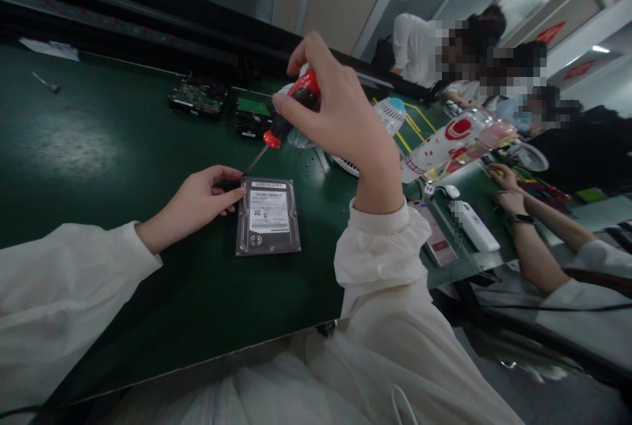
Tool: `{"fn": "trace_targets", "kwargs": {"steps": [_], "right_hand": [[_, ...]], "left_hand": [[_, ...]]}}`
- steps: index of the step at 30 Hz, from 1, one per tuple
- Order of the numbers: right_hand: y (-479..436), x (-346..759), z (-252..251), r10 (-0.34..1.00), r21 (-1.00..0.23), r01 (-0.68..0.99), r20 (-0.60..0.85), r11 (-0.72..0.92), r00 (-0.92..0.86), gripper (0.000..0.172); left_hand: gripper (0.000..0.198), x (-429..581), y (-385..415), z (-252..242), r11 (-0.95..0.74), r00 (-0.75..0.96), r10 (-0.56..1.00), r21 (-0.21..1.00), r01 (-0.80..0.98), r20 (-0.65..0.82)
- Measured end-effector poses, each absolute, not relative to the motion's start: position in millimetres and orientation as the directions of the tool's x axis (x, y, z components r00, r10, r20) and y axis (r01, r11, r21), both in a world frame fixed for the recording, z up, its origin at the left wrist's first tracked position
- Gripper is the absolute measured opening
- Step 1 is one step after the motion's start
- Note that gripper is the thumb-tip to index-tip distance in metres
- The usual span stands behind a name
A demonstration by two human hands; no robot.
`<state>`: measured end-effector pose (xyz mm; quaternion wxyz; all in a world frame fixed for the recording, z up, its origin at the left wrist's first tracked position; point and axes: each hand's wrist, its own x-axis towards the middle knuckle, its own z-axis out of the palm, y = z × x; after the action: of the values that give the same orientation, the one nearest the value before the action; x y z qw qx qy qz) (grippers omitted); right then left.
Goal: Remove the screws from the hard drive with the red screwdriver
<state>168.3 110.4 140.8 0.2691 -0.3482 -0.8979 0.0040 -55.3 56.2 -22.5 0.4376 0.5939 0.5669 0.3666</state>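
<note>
On the green table lies a silver hard drive (290, 214), label side up. My left hand (205, 198) grips its upper left corner, thumb on the left edge and forefinger by the screwdriver's tip. A screwdriver (271, 139) with a red and black handle slants down to that same corner. My right hand (336, 99) is wrapped round its handle from above. The tip meets the drive's corner; any screw under it is too small to make out.
Two opened drives with circuit boards, one (200, 95) left of the other (254, 117), lie behind. Small screws (307, 170), a white fan (390, 116), a clear bottle (444, 142) and a phone (437, 234) are to the right. A co-worker's hands (508, 189) work farther right.
</note>
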Motion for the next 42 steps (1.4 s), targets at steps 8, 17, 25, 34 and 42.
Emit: {"fn": "trace_targets", "kwargs": {"steps": [8, 17, 25, 34, 42], "right_hand": [[104.7, 164.2, 145.4, 0.606, -0.187, 0.601, 0.481, 0.777, -0.633, 0.015], [108.6, 166.7, 145.1, 0.556, -0.201, 0.533, 0.484, 0.822, -0.675, 0.013], [106.4, 167.2, 146.6, 0.594, -0.211, 0.572, 0.476, 0.793, -0.648, 0.006], [105.1, 168.2, 147.4, 0.587, -0.21, 0.564, 0.482, 0.799, -0.651, 0.011], [108.4, 167.6, 144.4, 0.6, -0.211, 0.582, 0.49, 0.786, -0.633, 0.023]], "left_hand": [[0.049, -54.5, 55.6, -19.8, 0.031, 0.082, 0.994, 0.93, 0.366, -0.066], [0.046, -51.5, 53.7, -13.6, 0.048, 0.071, 0.994, 0.929, 0.367, -0.08], [0.046, -53.1, 54.4, -17.6, 0.03, 0.081, 0.995, 0.93, 0.366, -0.064], [0.046, -55.0, 56.2, -21.3, 0.026, 0.08, 0.995, 0.936, 0.35, -0.057], [0.047, -53.6, 56.0, -20.2, 0.03, 0.077, 0.995, 0.939, 0.343, -0.06]]}}
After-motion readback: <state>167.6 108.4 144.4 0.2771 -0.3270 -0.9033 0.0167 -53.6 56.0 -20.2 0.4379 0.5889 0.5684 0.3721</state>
